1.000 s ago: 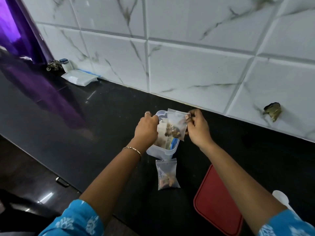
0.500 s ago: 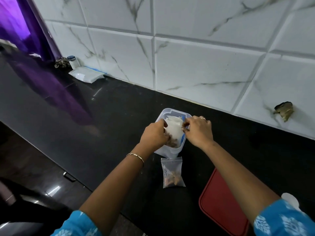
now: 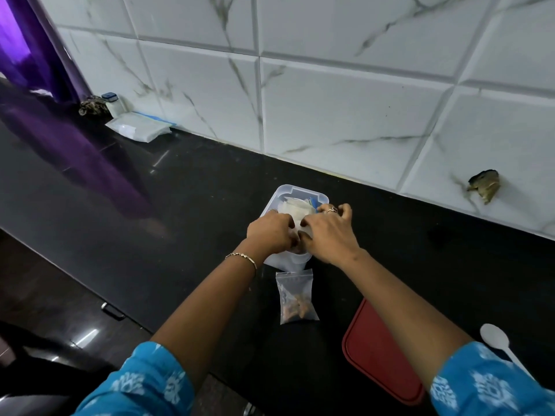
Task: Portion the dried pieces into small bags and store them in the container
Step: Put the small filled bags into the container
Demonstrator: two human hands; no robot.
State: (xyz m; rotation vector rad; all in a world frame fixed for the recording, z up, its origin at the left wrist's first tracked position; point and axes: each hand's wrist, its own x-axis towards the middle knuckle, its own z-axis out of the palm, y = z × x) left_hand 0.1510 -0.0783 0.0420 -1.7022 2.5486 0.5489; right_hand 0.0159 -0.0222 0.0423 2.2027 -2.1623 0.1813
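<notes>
I see both hands down in the clear rectangular plastic container [image 3: 295, 192] on the black glossy countertop [image 3: 186, 205], close to the white marble-look tiled wall [image 3: 345, 115]. My left hand [image 3: 270, 232] is curled w/ fingers bent in, right hand [image 3: 329, 232] likewise, fingers bunched over the container's middle; they sit touching each other, pressing on small clear bags [image 3: 295, 208] inside. Can't tell exactly which bag either hand has pinched, since the knuckles hide the fingertips. One more small clear zip bag w/ brown dried pieces [image 3: 297, 298] lies flat on the counter just in front of the container, not touched. Red rounded-corner plastic lid [image 3: 378, 352] lies near-right under my right forearm, white plastic spoon [image 3: 495, 340] beside it. Far left by the wall: flat white packet [image 3: 138, 127] and a small white blue-capped bottle [image 3: 112, 103].
</notes>
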